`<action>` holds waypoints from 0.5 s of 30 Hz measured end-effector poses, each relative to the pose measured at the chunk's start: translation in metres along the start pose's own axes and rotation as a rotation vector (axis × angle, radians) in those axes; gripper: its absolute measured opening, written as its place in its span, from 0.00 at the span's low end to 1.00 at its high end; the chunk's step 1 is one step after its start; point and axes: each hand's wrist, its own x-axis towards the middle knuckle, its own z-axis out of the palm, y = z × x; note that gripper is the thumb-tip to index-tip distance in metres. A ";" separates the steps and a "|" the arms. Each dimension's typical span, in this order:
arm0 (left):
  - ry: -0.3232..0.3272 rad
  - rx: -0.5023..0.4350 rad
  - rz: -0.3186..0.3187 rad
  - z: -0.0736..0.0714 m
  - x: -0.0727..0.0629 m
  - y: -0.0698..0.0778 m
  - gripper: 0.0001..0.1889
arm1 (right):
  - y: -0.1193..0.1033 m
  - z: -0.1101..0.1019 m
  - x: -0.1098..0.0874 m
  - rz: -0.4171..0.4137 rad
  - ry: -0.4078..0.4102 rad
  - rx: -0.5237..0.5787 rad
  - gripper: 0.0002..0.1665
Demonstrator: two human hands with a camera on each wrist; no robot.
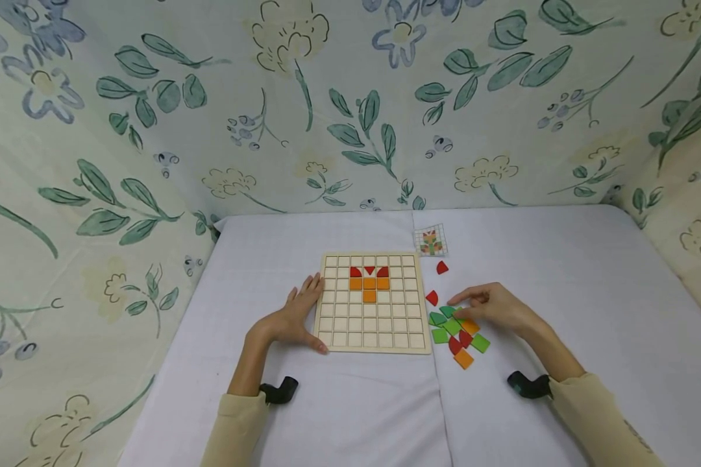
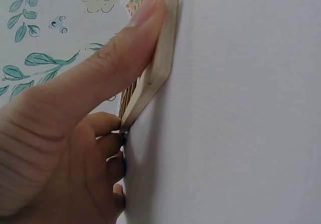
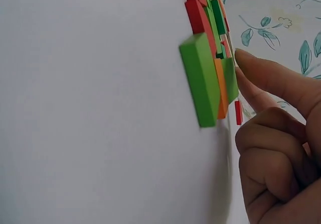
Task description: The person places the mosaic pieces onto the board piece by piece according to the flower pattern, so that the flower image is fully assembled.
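Note:
A wooden grid board (image 1: 340,324) lies on the white cloth with red pieces (image 1: 382,272) above several orange squares (image 1: 370,296) in its upper middle cells. My left hand (image 1: 295,321) rests at its left side, fingers spread against the edge and thumb (image 2: 135,38) on the near rim. To the right of the board is a pile of loose pieces: green squares (image 1: 452,326), darker green leaf-like pieces (image 1: 437,318), orange squares (image 1: 464,359) and red ones. Over the pile's far side reaches my right hand (image 1: 493,306), thumb and index finger extended and apart, other fingers curled.
A small pattern card (image 1: 430,241) in a clear sleeve lies past the board's far right corner. Two red quarter-round pieces (image 1: 442,267) lie apart from the pile. Flowered fabric (image 1: 304,162) hangs behind the table.

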 end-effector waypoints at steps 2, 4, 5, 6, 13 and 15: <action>0.000 -0.002 0.001 0.000 0.000 0.000 0.78 | -0.002 0.002 0.003 0.002 -0.003 -0.002 0.22; 0.002 -0.004 0.003 0.000 0.000 0.000 0.78 | -0.004 0.005 0.005 0.014 -0.002 -0.011 0.22; 0.002 -0.004 0.004 0.000 0.000 0.000 0.78 | -0.004 0.006 0.007 0.020 -0.001 -0.016 0.22; 0.001 -0.004 0.004 0.000 0.000 0.000 0.78 | -0.005 0.007 0.008 0.022 -0.001 -0.022 0.22; -0.008 0.003 0.000 0.000 0.001 -0.001 0.78 | -0.008 0.009 0.014 0.026 -0.005 -0.032 0.20; -0.007 0.004 -0.001 0.000 0.001 -0.001 0.78 | -0.009 0.009 0.014 0.029 -0.008 -0.020 0.19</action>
